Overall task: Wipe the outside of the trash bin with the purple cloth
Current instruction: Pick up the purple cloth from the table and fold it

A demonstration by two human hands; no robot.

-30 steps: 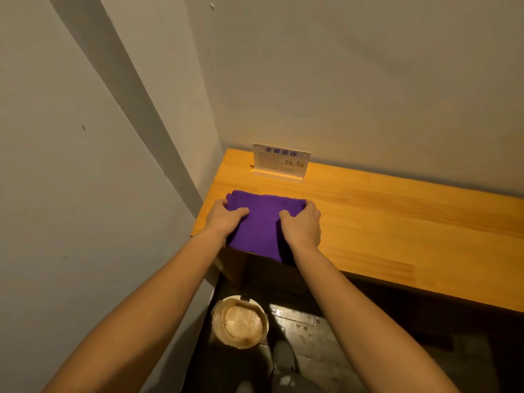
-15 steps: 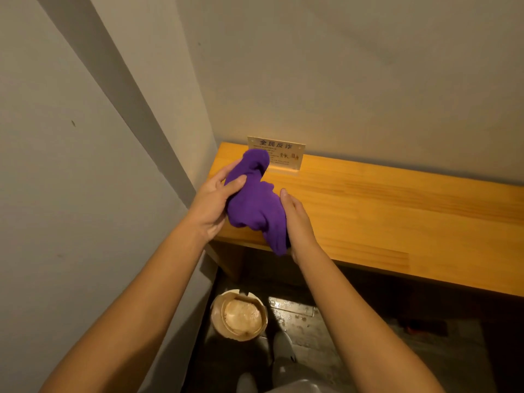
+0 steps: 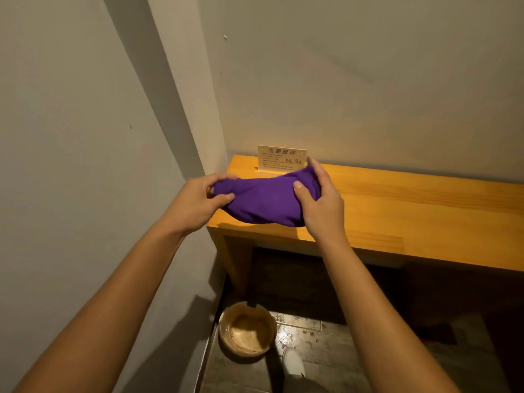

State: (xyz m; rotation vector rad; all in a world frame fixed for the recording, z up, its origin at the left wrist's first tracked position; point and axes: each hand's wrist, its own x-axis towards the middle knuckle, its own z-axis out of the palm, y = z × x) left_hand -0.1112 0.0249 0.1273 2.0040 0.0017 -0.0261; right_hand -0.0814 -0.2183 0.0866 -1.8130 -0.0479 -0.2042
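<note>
The purple cloth (image 3: 265, 198) hangs stretched between both hands just above the left end of the wooden counter. My left hand (image 3: 198, 201) pinches its left end and my right hand (image 3: 320, 204) grips its right end. The trash bin (image 3: 247, 329), a small round tan bin with a liner inside, stands on the dark floor below the counter, against the left wall. Neither hand is near the bin.
The wooden counter (image 3: 411, 211) runs to the right along the back wall. A small sign card (image 3: 282, 160) stands at its back left corner, just behind the cloth. Grey walls close the left side. My white shoe (image 3: 293, 361) is beside the bin.
The cloth lay flat on the counter under both hands, then was bunched and lifted. Now it is spread sideways between the hands, above the counter.
</note>
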